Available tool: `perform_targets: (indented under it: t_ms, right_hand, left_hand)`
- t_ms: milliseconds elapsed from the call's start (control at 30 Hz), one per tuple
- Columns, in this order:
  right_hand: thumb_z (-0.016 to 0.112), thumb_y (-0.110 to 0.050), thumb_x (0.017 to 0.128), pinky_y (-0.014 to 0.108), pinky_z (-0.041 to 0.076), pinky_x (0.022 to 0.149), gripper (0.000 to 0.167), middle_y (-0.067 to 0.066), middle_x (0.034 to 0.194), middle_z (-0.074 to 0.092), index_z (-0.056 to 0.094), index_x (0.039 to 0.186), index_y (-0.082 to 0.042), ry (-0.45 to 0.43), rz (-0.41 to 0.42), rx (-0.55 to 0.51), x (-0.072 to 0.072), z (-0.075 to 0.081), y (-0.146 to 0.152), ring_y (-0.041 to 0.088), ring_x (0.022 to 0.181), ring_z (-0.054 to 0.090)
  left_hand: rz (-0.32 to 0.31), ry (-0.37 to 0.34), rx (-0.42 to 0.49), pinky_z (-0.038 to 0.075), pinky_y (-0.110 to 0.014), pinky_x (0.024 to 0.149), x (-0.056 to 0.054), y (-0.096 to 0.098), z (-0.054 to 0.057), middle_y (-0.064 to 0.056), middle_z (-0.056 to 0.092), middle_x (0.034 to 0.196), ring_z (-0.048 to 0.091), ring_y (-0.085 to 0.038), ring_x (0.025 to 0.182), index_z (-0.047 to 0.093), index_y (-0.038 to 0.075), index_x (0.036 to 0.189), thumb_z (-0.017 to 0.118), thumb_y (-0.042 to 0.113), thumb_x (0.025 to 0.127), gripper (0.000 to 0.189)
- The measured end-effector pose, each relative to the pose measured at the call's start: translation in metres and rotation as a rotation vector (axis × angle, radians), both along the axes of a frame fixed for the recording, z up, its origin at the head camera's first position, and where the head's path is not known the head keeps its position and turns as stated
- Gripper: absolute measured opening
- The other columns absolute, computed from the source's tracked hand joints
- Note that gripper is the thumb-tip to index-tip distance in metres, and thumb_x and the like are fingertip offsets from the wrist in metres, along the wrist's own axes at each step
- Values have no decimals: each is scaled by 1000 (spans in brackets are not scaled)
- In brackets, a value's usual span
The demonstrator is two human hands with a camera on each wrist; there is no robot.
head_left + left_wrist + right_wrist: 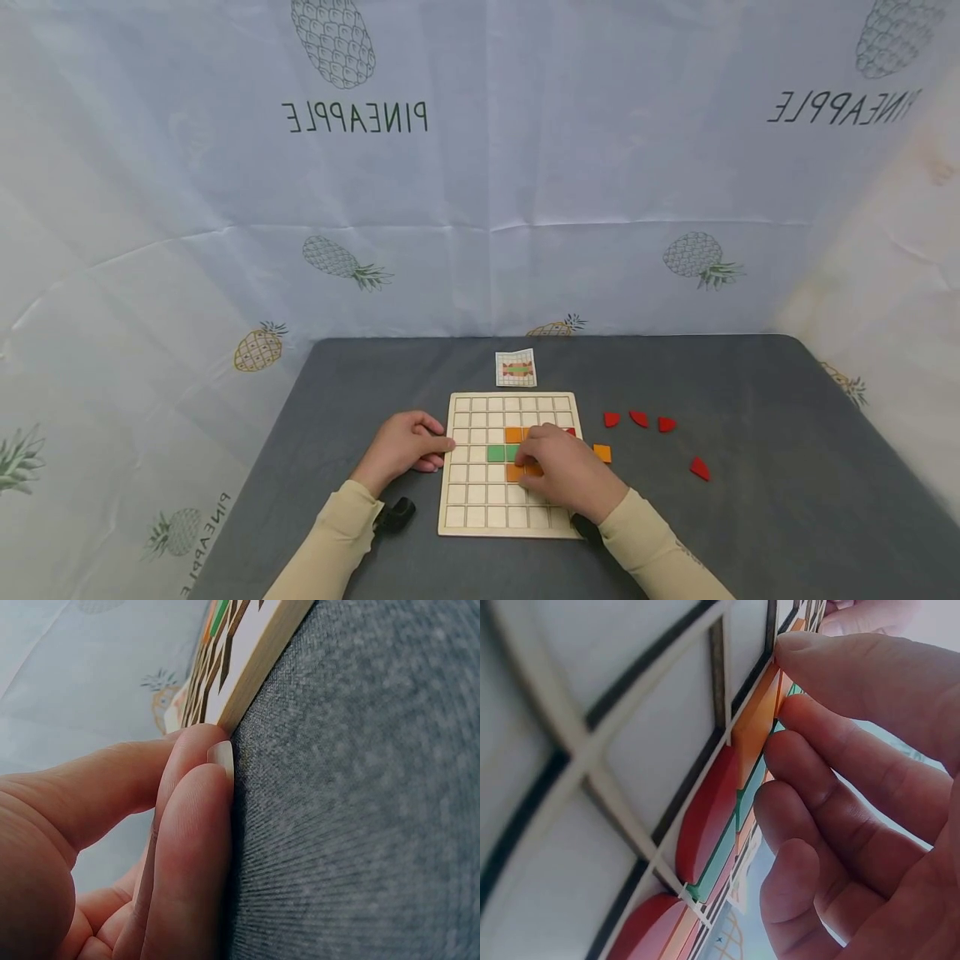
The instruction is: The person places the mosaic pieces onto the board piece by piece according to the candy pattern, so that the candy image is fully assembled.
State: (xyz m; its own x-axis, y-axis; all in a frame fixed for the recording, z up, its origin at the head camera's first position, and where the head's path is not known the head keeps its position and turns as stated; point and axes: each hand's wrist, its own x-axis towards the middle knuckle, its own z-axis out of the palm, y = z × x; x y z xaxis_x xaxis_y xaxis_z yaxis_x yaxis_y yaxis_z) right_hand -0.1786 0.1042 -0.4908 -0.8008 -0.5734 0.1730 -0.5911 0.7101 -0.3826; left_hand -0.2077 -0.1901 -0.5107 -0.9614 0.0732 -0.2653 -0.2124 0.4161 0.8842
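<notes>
A pale wooden grid board lies on the dark table. My left hand holds its left edge, thumb on the rim and the other fingers bent beside it. Over the board's middle, my right hand pinches an orange tile between thumb and index finger, low in its cell. To the left are another orange tile and a green tile. Farther up sits one more orange tile. Red curved pieces lie in cells by the right hand, which hides part of the pattern in the head view.
Behind the board lies a small pattern card. Right of the board are a loose orange tile and several red pieces, one farther out. A pineapple-printed cloth hangs behind the table.
</notes>
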Motion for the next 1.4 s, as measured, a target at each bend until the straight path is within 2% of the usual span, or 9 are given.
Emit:
perform_targets:
  t_ms: [333, 633, 800, 967, 1133, 1267, 1400]
  right_hand:
    - [94, -19, 85, 22, 51, 69, 16, -7, 91, 66, 81, 95, -18, -12, -2, 6, 2, 1, 3, 7, 86, 51]
    - [91, -18, 86, 20, 45, 63, 12, -9, 88, 64, 80, 91, -19, -6, -37, 7, 0, 2, 5, 6, 84, 48]
    - [90, -19, 88, 20, 46, 65, 10, -10, 88, 64, 80, 91, -20, -7, -41, 0, 0, 4, 9, 5, 84, 49]
    - [90, -22, 90, 23, 53, 70, 10, -9, 90, 66, 80, 93, -20, -8, -59, -19, 1, 8, 19, 7, 85, 56]
    - [90, -23, 90, 24, 54, 71, 12, -8, 90, 66, 79, 92, -21, -18, -115, -14, 2, 12, 45, 7, 85, 56]
    - [91, -25, 89, 26, 56, 71, 14, -11, 90, 65, 78, 93, -23, -34, -213, 17, 6, 13, 79, 7, 83, 57]
    - [92, -28, 88, 36, 60, 79, 14, -12, 93, 68, 79, 94, -25, -27, -323, 60, 15, 12, 125, 8, 87, 61]
  left_hand:
    - [-2, -14, 6, 68, -34, 64, 1, 2, -2, -11, 74, 82, 76, -16, 67, 71, 4, 108, 92, 21, 88, 34]
    - [-4, -12, 16, 68, -34, 65, -1, 3, -3, -11, 74, 82, 76, -16, 68, 71, 4, 109, 93, 21, 88, 35]
    - [-13, -15, 26, 68, -35, 65, -2, 4, -3, -12, 74, 83, 76, -17, 68, 71, 4, 109, 92, 21, 88, 35]
    - [-15, -11, 28, 68, -35, 65, -3, 4, -3, -12, 74, 82, 76, -17, 69, 70, 3, 109, 92, 21, 88, 35]
    - [4, -16, 19, 68, -35, 65, -2, 3, -2, -12, 73, 82, 76, -17, 69, 70, 4, 107, 93, 21, 87, 35]
    - [15, -9, 18, 68, -35, 65, 0, 2, -2, -13, 72, 82, 76, -18, 69, 71, 4, 107, 93, 21, 87, 34]
    - [17, -6, 14, 68, -35, 65, 0, 2, -1, -13, 72, 82, 77, -18, 69, 71, 4, 107, 93, 21, 87, 34]
